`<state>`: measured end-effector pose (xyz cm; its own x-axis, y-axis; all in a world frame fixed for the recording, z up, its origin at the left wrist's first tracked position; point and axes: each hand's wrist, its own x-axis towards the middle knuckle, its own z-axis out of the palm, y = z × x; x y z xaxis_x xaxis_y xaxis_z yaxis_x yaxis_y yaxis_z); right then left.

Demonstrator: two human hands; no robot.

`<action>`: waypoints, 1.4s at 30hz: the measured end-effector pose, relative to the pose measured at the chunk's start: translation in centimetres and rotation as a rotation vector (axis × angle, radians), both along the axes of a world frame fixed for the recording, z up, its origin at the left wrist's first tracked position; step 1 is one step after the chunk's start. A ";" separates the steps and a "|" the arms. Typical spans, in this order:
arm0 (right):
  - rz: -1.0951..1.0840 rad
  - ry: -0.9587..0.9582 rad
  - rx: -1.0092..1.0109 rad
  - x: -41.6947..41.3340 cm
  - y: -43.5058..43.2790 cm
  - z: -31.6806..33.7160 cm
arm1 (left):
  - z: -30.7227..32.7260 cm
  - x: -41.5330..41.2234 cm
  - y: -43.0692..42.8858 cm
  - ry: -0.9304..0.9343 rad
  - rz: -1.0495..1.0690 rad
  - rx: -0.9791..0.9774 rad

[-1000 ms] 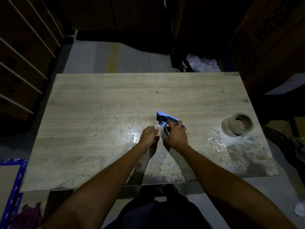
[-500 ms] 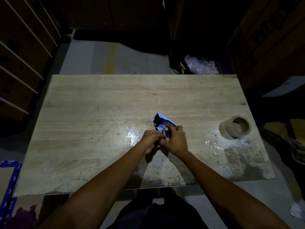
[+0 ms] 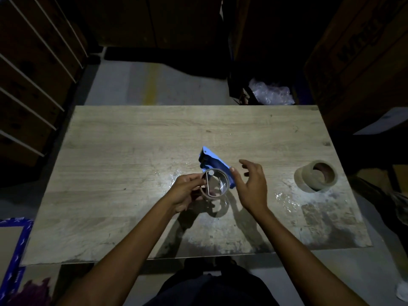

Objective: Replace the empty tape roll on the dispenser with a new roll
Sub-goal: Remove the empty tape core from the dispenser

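Left hand (image 3: 184, 192) pinches empty core (image 3: 215, 184) on blue dispenser (image 3: 213, 164); right hand (image 3: 251, 186), grip spread and empty, is nearer new roll (image 3: 315, 176) off right on worktop (image 3: 132, 151)

A dim storeroom or warehouse: stacked cardboard cartons (image 3: 362, 62), concrete floor (image 3: 154, 85), worn wooden table (image 3: 132, 151).

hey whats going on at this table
A person is swapping the tape on a blue tape dispenser at a wooden table. The left hand grips the empty cardboard core, which sits at the dispenser's hub; whether it is fully off is hard to tell. The right hand hovers open beside the dispenser, holding nothing. The new tape roll lies untouched near the table's right edge.
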<state>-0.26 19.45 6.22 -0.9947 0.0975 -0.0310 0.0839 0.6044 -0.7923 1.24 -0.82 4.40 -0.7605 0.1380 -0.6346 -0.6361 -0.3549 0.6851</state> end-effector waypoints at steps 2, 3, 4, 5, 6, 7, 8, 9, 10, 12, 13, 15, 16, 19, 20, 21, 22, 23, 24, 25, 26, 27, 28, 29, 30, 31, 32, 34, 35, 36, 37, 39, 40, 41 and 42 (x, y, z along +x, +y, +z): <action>-0.002 -0.126 -0.119 -0.5 -0.5 0.2 | 1.1 0.3 -0.5 0.026 -0.073 0.029; 0.007 -0.174 -0.177 -0.6 -0.8 0.3 | 1.6 0.4 -0.7 0.041 -0.112 0.046; 0.023 -0.212 -0.251 -0.7 -1.1 0.6 | 2.1 0.5 -0.8 0.056 -0.149 0.057; 0.042 -0.242 -0.342 -0.7 -1.5 0.9 | 2.6 0.5 -1.0 0.070 -0.175 0.059; 0.065 -0.265 -0.431 -0.6 -1.8 1.1 | 2.9 0.5 -1.2 0.079 -0.185 0.056; 0.083 -0.280 -0.493 -0.5 -2.0 1.2 | 3.2 0.5 -1.4 0.080 -0.179 0.050; 0.093 -0.284 -0.521 -0.3 -2.3 1.3 | 3.3 0.5 -1.6 0.077 -0.161 0.046; 0.090 -0.282 -0.532 -0.2 -2.5 1.3 | 3.4 0.4 -1.7 0.072 -0.135 0.042; 0.078 -0.278 -0.541 0.1 -2.8 1.5 | 3.5 0.5 -1.7 0.067 -0.103 0.035; 0.053 -0.249 -0.544 0.5 -3.4 1.8 | 3.6 0.6 -1.5 0.060 -0.027 0.005; 0.040 -0.228 -0.528 0.7 -3.7 1.9 | 3.7 0.6 -1.4 0.059 0.009 -0.020; 0.022 -0.195 -0.481 1.1 -4.1 1.9 | 3.9 0.6 -1.2 0.061 0.051 -0.066; 0.016 -0.186 -0.470 1.4 -4.3 1.9 | 4.1 0.7 -1.1 0.060 0.064 -0.083; -0.036 -0.170 -0.483 1.7 -4.7 2.0 | 4.4 0.7 -0.7 0.060 0.105 -0.140; -0.051 -0.152 -0.501 1.8 -4.8 2.4 | 4.5 0.7 -0.7 0.053 0.116 -0.116; -0.064 -0.138 -0.526 1.9 -4.8 2.8 | 4.6 0.7 -0.6 0.026 0.126 -0.052; -0.069 -0.132 -0.565 1.9 -5.0 3.3 | 4.7 0.6 -0.6 -0.022 0.141 0.045; -0.072 -0.132 -0.599 2.0 -5.1 3.6 | 4.9 0.6 -0.6 -0.076 0.161 0.149; -0.067 -0.130 -0.622 2.1 -5.1 3.7 | 4.9 0.5 -0.7 -0.119 0.178 0.232; -0.056 -0.122 -0.625 2.1 -5.2 3.9 | 4.9 0.4 -0.7 -0.142 0.174 0.290; -0.039 -0.122 -0.606 2.2 -5.3 3.8 | 5.0 0.4 -0.8 -0.150 0.144 0.329; -0.019 -0.123 -0.567 2.1 -5.2 3.6 | 5.1 0.4 -0.8 -0.145 0.097 0.356; -0.004 -0.123 -0.526 2.0 -5.1 3.5 | 5.2 0.4 -0.8 -0.131 0.044 0.372; 0.012 -0.118 -0.494 1.8 -4.9 3.6 | 5.4 0.5 -0.8 -0.112 -0.004 0.364; 0.031 -0.106 -0.466 1.6 -4.7 3.7 | 5.6 0.5 -0.9 -0.093 -0.040 0.343; 0.057 -0.105 -0.444 1.2 -4.4 3.9 | 5.6 0.5 -1.0 -0.078 -0.059 0.320; 0.093 -0.119 -0.422 0.8 -4.0 4.3 | 5.6 0.5 -1.0 -0.074 -0.065 0.302; 0.190 -0.185 -0.377 -0.1 -3.4 5.4 | 5.6 0.5 -1.0 -0.088 -0.052 0.256; 0.241 -0.222 -0.366 -0.5 -3.3 5.9 | 5.6 0.5 -0.9 -0.097 -0.036 0.219; 0.279 -0.246 -0.350 -0.8 -3.1 6.3 | 5.6 0.4 -0.7 -0.107 -0.008 0.183; 0.299 -0.249 -0.320 -1.0 -3.1 6.6 | 5.6 0.2 -0.5 -0.115 0.034 0.155; 0.253 -0.194 -0.209 -1.2 -3.3 6.8 | 5.5 -0.1 0.0 -0.117 0.121 0.149; 0.184 -0.141 -0.140 -1.0 -3.4 6.7 | 5.4 -0.2 0.2 -0.112 0.152 0.159; 0.107 -0.069 -0.071 -0.7 -3.5 6.7 | 5.3 -0.4 0.4 -0.101 0.186 0.166; 0.057 0.021 -0.013 -0.3 -3.6 6.8 | 5.3 -0.5 0.4 -0.091 0.220 0.171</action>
<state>-0.53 15.88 13.02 -0.9991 0.0405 -0.0110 0.0330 0.5974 -0.8013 0.78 -0.42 9.72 -0.7248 0.0866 -0.6835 -0.5872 -0.5967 0.5470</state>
